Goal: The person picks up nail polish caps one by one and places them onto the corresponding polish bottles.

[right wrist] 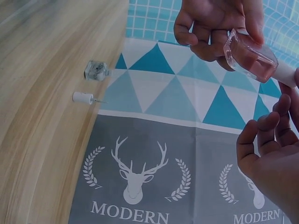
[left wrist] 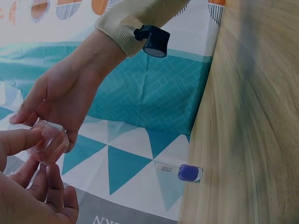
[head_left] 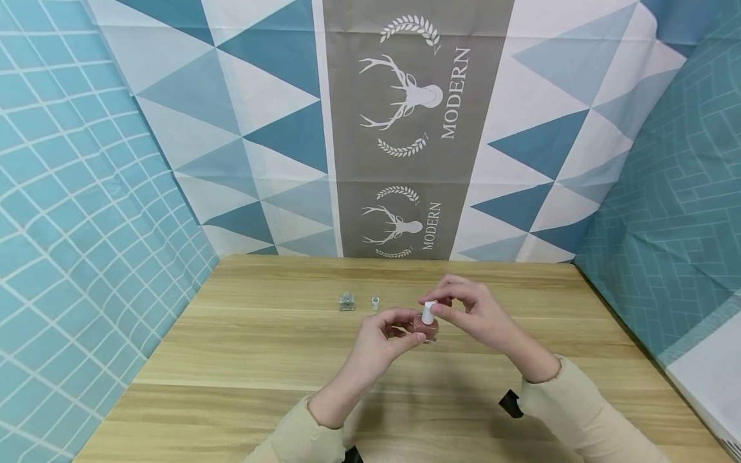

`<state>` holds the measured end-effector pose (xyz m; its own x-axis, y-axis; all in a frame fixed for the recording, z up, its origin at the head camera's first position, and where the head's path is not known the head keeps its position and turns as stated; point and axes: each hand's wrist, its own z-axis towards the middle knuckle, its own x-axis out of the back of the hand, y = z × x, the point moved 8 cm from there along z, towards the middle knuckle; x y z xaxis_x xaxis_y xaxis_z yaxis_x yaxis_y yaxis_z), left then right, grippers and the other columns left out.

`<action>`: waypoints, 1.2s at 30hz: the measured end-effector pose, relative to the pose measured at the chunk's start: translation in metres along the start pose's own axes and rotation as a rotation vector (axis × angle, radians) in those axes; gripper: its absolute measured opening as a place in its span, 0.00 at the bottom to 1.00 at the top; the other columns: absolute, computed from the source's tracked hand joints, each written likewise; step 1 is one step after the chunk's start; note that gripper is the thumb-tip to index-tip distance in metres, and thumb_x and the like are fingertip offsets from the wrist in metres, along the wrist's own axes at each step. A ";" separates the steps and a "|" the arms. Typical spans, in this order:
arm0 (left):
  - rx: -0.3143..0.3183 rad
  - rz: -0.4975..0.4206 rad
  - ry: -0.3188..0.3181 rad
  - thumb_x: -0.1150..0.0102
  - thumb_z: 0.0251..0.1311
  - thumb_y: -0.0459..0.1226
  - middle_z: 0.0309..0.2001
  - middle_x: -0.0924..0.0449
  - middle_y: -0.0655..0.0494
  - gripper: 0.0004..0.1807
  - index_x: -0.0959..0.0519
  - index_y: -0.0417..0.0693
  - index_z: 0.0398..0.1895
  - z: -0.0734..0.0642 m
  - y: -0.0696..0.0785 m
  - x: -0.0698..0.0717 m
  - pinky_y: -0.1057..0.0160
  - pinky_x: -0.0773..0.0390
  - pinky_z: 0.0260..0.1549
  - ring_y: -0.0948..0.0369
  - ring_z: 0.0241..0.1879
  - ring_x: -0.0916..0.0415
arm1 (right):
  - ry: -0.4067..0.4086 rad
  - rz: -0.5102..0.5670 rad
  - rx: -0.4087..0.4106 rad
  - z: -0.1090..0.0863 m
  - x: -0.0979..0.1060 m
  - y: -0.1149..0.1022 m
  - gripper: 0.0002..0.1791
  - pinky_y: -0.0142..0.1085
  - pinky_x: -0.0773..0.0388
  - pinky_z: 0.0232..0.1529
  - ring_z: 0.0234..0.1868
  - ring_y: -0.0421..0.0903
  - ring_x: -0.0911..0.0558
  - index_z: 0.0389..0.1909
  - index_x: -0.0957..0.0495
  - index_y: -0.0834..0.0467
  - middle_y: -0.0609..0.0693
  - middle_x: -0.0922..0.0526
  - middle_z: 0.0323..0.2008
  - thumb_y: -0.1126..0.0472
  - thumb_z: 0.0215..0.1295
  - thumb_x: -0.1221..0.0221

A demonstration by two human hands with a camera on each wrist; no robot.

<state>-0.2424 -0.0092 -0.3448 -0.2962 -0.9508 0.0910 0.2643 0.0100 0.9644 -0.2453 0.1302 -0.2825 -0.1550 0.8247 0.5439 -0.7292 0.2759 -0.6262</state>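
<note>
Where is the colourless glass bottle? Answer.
In the head view, the colourless glass bottle is on the wooden table, left of the white-capped brush, beyond the left hand.

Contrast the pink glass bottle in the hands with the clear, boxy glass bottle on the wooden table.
The pink glass bottle is held above the wooden table; the clear, boxy glass bottle stands on it. The pink bottle wears a white cap; the clear bottle is uncapped. Both have transparent walls.
</note>
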 end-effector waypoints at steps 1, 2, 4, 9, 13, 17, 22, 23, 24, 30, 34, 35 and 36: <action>-0.002 -0.002 0.000 0.32 0.52 0.35 0.39 0.18 0.49 0.15 0.18 0.45 0.44 0.000 0.000 0.000 0.63 0.26 0.42 0.58 0.42 0.25 | 0.007 -0.002 -0.001 0.000 0.000 0.000 0.13 0.31 0.30 0.29 0.30 0.39 0.28 0.41 0.17 0.50 0.41 0.21 0.33 0.69 0.59 0.39; -0.002 -0.003 -0.001 0.32 0.52 0.35 0.39 0.18 0.49 0.15 0.18 0.45 0.44 0.000 0.000 0.000 0.63 0.26 0.42 0.58 0.42 0.25 | 0.013 -0.003 -0.002 0.000 0.001 0.001 0.12 0.31 0.30 0.29 0.30 0.39 0.28 0.40 0.17 0.50 0.41 0.21 0.32 0.69 0.59 0.38; -0.005 -0.006 0.000 0.33 0.52 0.35 0.39 0.18 0.49 0.15 0.18 0.45 0.44 0.000 0.001 0.000 0.64 0.26 0.42 0.58 0.42 0.25 | 0.022 0.004 -0.010 0.000 0.001 0.002 0.12 0.31 0.30 0.31 0.31 0.39 0.28 0.38 0.17 0.50 0.41 0.22 0.31 0.69 0.58 0.38; -0.009 0.006 0.002 0.32 0.52 0.35 0.39 0.18 0.50 0.14 0.18 0.46 0.44 0.000 0.001 -0.001 0.64 0.26 0.42 0.56 0.42 0.24 | 0.032 0.040 -0.016 0.001 0.001 0.002 0.11 0.32 0.29 0.33 0.31 0.40 0.29 0.35 0.18 0.51 0.43 0.25 0.29 0.70 0.55 0.36; -0.007 0.017 0.002 0.32 0.51 0.34 0.38 0.17 0.50 0.14 0.18 0.46 0.44 0.000 0.000 -0.001 0.65 0.25 0.41 0.58 0.41 0.24 | 0.038 0.057 -0.018 0.001 0.000 0.003 0.12 0.33 0.30 0.32 0.31 0.40 0.29 0.33 0.19 0.51 0.44 0.27 0.27 0.71 0.54 0.35; -0.008 0.011 -0.001 0.32 0.51 0.34 0.38 0.17 0.50 0.15 0.18 0.45 0.44 0.000 0.002 -0.002 0.65 0.25 0.41 0.60 0.40 0.24 | 0.038 0.073 -0.031 0.001 -0.001 0.004 0.11 0.34 0.29 0.33 0.30 0.40 0.29 0.32 0.21 0.51 0.45 0.28 0.27 0.71 0.53 0.35; -0.013 0.006 -0.002 0.32 0.51 0.34 0.39 0.17 0.49 0.15 0.18 0.45 0.44 -0.001 0.003 -0.002 0.65 0.25 0.42 0.60 0.41 0.24 | 0.027 0.082 -0.062 0.002 -0.003 0.006 0.11 0.35 0.29 0.33 0.31 0.41 0.29 0.31 0.23 0.51 0.46 0.28 0.28 0.70 0.54 0.34; -0.016 0.009 -0.002 0.32 0.51 0.34 0.39 0.17 0.49 0.15 0.18 0.45 0.44 -0.001 0.003 -0.002 0.65 0.25 0.42 0.60 0.41 0.24 | 0.026 0.083 -0.068 0.002 -0.004 0.006 0.11 0.35 0.29 0.34 0.31 0.41 0.29 0.31 0.23 0.51 0.46 0.28 0.28 0.69 0.54 0.34; -0.017 0.009 -0.003 0.32 0.51 0.34 0.39 0.17 0.49 0.15 0.18 0.45 0.44 -0.001 0.003 -0.002 0.65 0.25 0.42 0.60 0.41 0.24 | 0.025 0.084 -0.072 0.002 -0.004 0.006 0.11 0.35 0.29 0.34 0.31 0.41 0.29 0.31 0.23 0.51 0.46 0.28 0.28 0.69 0.54 0.34; -0.015 0.003 -0.002 0.32 0.52 0.35 0.39 0.17 0.50 0.15 0.18 0.45 0.44 -0.001 0.002 -0.002 0.65 0.25 0.42 0.60 0.40 0.24 | 0.012 0.081 -0.083 0.001 -0.006 0.005 0.10 0.34 0.29 0.34 0.32 0.41 0.28 0.38 0.22 0.55 0.46 0.26 0.30 0.70 0.56 0.37; -0.011 -0.004 -0.007 0.33 0.52 0.35 0.38 0.17 0.50 0.14 0.18 0.45 0.44 -0.001 0.001 -0.001 0.64 0.26 0.41 0.60 0.40 0.24 | -0.013 0.056 -0.062 -0.001 -0.006 0.003 0.12 0.33 0.27 0.35 0.34 0.41 0.25 0.47 0.21 0.56 0.45 0.21 0.37 0.67 0.63 0.42; -0.010 -0.004 -0.009 0.33 0.52 0.35 0.38 0.17 0.50 0.14 0.18 0.46 0.43 -0.001 0.001 -0.001 0.64 0.26 0.41 0.60 0.40 0.24 | -0.024 0.057 -0.048 -0.001 -0.006 0.003 0.12 0.33 0.27 0.35 0.35 0.41 0.25 0.49 0.21 0.56 0.45 0.21 0.39 0.66 0.65 0.44; -0.012 -0.002 -0.010 0.33 0.52 0.35 0.38 0.17 0.50 0.14 0.18 0.45 0.43 -0.001 0.001 -0.001 0.64 0.26 0.41 0.60 0.40 0.24 | -0.036 0.061 -0.034 -0.001 -0.006 0.002 0.13 0.33 0.27 0.35 0.35 0.41 0.26 0.50 0.22 0.57 0.46 0.21 0.40 0.65 0.67 0.45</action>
<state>-0.2408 -0.0087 -0.3444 -0.3064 -0.9475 0.0915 0.2747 0.0040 0.9615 -0.2449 0.1264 -0.2877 -0.2231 0.8223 0.5234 -0.6944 0.2428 -0.6774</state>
